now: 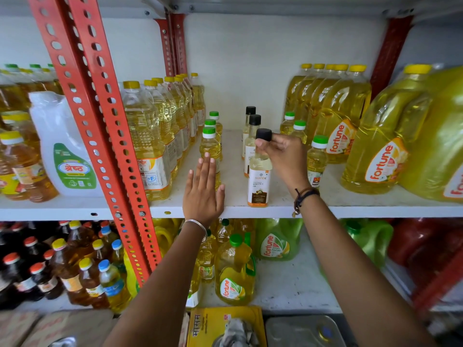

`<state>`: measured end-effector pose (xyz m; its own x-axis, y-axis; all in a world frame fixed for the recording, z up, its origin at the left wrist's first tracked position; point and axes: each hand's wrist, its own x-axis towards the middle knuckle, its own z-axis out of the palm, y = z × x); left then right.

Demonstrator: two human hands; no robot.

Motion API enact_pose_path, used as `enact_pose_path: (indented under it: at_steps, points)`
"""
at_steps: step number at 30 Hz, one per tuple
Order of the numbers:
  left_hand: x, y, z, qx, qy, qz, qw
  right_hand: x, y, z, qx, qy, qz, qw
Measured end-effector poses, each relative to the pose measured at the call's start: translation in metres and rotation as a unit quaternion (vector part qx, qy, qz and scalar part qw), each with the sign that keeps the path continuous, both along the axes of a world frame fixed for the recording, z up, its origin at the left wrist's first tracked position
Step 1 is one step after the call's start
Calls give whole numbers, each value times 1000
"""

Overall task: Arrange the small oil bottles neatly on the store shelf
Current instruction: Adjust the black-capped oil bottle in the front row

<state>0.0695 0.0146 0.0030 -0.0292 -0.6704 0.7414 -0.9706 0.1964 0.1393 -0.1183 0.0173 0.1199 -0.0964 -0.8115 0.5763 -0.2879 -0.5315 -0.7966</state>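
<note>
Fingers of our right hand (280,152) pinch the coconut oil bottle (259,176) at its neck; beside it, our left hand (203,190) lies flat, fingers spread.

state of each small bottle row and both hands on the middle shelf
black-cap bottle: upright at the shelf edge, held at the neck
right hand: closed on that bottle
left hand: open, flat against front green-cap bottle
right green-cap bottles: upright, loosely lined
</note>
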Motion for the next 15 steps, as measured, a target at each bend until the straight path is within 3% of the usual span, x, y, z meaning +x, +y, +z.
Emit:
enact_pose_path:
  at_steps: [15]
  points:
    - [0,0,-1,0,0,0,1000,-2,-2,2,-4,2,-2,1000]
